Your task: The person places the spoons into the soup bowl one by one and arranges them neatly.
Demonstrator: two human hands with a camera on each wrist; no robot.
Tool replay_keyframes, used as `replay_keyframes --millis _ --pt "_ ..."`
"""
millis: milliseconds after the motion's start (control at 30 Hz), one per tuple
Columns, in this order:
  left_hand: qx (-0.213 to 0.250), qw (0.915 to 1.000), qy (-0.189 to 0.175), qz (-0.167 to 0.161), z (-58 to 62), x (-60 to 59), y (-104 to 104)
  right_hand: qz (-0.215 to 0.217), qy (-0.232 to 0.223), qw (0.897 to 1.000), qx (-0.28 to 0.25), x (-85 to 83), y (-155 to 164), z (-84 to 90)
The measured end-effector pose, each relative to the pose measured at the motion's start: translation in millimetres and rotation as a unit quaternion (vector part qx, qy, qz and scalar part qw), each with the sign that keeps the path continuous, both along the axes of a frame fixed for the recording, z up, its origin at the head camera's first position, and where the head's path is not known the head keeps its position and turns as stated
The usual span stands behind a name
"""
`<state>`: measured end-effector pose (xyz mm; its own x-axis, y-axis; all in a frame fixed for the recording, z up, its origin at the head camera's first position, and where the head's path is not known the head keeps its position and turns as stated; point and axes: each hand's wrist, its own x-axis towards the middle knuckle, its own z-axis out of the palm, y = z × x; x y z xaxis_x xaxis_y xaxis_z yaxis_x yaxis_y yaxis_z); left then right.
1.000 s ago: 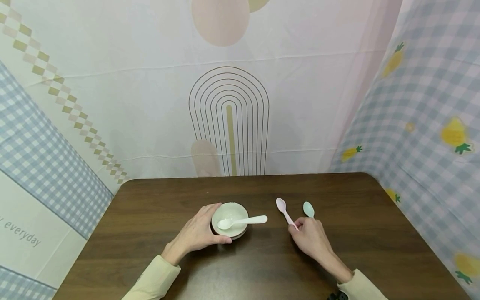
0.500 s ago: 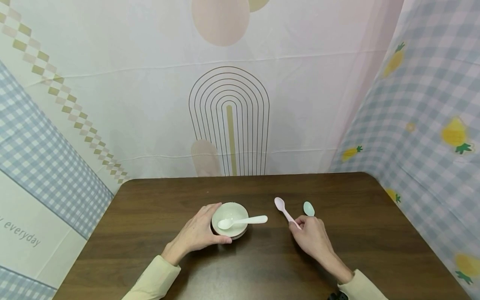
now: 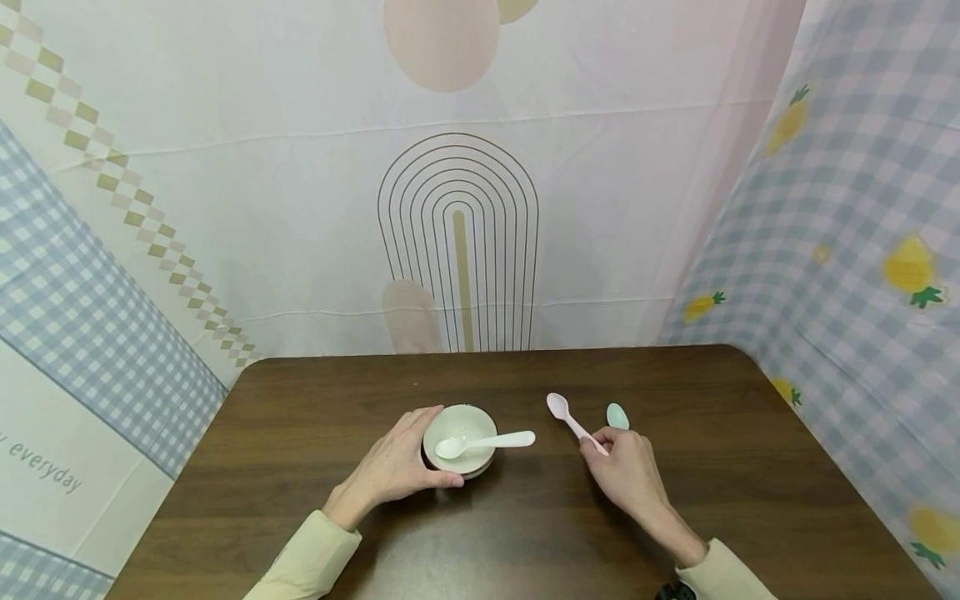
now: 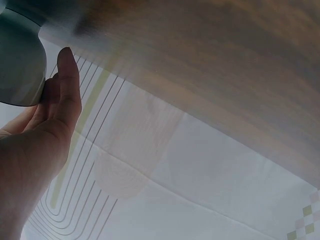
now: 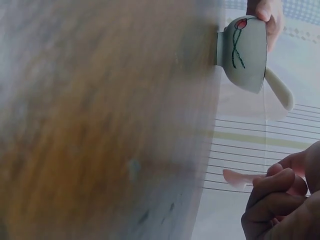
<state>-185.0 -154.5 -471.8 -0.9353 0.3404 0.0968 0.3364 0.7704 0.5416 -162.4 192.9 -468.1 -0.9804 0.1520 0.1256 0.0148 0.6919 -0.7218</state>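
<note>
My left hand (image 3: pixel 401 457) holds a small pale bowl (image 3: pixel 483 421), fingers on the far side and thumb near the front. In the right wrist view the bowl (image 5: pixel 247 55) stands upright on its foot and bears a red and green drawing. A white spoon (image 3: pixel 502 440) rests in it, handle sticking out over the right rim. My right hand (image 3: pixel 626 475) pinches the handle of a pink spoon (image 3: pixel 558 407), whose scoop points away to the left. Just beyond that hand lies a mint green spoon (image 3: pixel 617 416); its handle is hidden by the hand.
Everything is on a dark brown wooden table (image 3: pixel 487 542) with rounded far corners. A pale patterned cloth (image 3: pixel 315 233) hangs along the far edge, and a blue checked cloth (image 3: pixel 847 292) with yellow fruit prints hangs at the right.
The pink spoon's scoop has swung slightly left and away, with small movement of the right fingers. My left hand, the bowl and the white spoon have stayed in place.
</note>
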Motion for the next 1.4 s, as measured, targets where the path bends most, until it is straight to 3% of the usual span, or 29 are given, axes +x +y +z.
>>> replay_keyframes --millis 1400 --pt "0.004 1.0000 -0.002 -0.002 -2.1 -0.8 -0.1 -0.007 0.037 0.999 -0.025 -3.4 2.3 11.7"
